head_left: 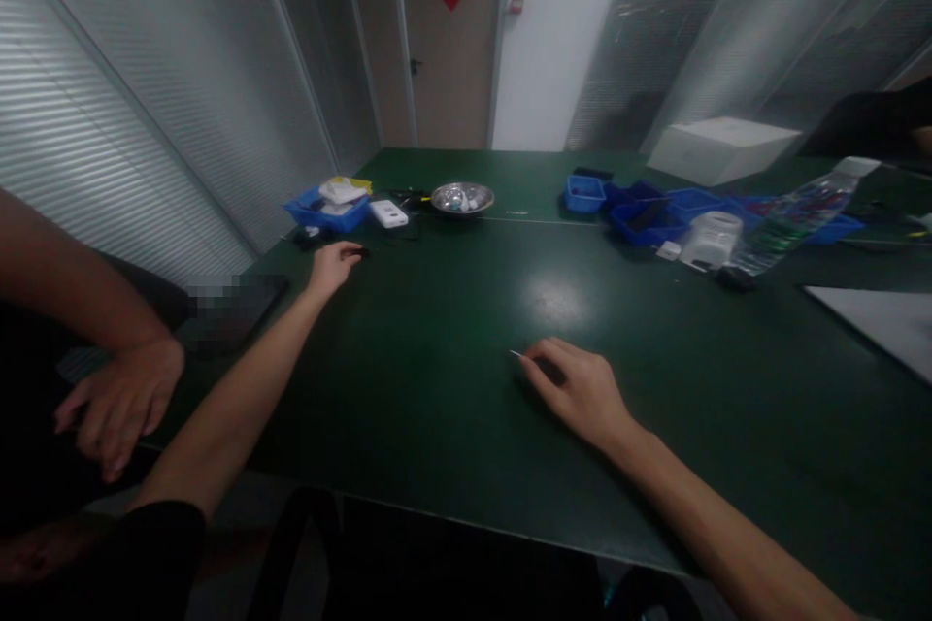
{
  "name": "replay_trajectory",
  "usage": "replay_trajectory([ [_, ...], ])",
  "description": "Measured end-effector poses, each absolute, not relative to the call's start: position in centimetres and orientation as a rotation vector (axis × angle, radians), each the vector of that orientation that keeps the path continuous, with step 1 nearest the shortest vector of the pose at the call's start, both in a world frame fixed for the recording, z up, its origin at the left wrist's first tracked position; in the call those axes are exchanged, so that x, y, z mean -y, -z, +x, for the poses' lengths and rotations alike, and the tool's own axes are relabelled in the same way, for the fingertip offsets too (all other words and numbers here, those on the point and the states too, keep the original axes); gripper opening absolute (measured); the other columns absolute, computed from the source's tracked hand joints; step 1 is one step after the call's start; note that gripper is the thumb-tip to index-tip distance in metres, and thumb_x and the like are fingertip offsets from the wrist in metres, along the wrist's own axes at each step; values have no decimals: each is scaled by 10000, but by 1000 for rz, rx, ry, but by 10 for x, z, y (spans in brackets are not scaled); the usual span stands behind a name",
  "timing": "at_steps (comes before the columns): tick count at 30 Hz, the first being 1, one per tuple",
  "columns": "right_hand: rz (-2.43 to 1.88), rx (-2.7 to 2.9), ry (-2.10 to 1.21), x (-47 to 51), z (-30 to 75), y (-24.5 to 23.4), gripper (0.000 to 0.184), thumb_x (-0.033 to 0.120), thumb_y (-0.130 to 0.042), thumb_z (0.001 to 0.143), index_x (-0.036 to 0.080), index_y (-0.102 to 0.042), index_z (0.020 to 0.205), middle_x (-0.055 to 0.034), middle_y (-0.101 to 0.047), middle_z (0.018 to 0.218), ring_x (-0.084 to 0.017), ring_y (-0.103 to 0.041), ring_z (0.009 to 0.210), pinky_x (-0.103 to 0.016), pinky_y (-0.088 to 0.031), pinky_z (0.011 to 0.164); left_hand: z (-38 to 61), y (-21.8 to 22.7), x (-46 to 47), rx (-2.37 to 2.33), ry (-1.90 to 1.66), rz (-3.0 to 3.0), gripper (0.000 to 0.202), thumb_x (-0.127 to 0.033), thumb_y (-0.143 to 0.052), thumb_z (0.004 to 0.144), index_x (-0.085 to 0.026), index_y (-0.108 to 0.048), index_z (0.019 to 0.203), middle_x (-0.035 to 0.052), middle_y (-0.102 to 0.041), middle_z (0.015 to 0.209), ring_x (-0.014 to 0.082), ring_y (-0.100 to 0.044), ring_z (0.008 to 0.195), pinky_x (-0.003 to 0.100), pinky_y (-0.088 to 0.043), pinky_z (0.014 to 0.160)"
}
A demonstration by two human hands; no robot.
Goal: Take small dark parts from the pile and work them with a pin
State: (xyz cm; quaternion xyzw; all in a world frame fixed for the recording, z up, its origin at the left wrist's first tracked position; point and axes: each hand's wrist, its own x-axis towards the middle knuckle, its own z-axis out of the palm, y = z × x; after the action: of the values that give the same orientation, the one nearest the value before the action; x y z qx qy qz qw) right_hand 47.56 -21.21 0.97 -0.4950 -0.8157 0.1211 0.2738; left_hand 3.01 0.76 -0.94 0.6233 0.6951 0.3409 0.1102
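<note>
My left hand [333, 268] reaches to the far left of the green table [437, 340]. Its fingers are closed in a pinch around a small dark object [365, 253], too small and dim to name. My right hand [577, 386] rests on the table nearer the middle, fingers curled and thumb pressed in. From its fingertips a thin, light-coloured pointed piece [515, 353] sticks out to the left; most of it is hidden by the fingers. Beyond my left hand are a blue tray [331, 213] holding white items and a white box-like device [388, 213].
A metal bowl [462, 200] with small white items stands at the back. To the right are blue bins [584, 194], a clear jar [712, 241], a tilted plastic bottle [801, 213] and a white box [720, 150]. Another person's hand [131, 398] is at the left edge.
</note>
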Motion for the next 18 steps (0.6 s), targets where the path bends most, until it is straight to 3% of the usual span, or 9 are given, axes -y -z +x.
replay_trajectory([
  [10,-1365,2181,-313,210,475,-6,282,433,-497,1038,235,-689,978,-28,-703,898,-147,-630,680,-277,-461,626,-1,23,-20,-2016,-1213,1596,367,-115,-774,716,-86,-750,1081,116,-764,944,233,-721,860,306,-561,829],
  [18,-1353,2187,-318,212,475,-6,297,441,-486,1044,233,-686,977,-31,-711,902,-143,-624,644,-276,-461,609,-8,21,-11,-2082,-1209,1727,254,-156,-717,775,-128,-763,1023,83,-760,899,203,-704,839,284,-539,815],
])
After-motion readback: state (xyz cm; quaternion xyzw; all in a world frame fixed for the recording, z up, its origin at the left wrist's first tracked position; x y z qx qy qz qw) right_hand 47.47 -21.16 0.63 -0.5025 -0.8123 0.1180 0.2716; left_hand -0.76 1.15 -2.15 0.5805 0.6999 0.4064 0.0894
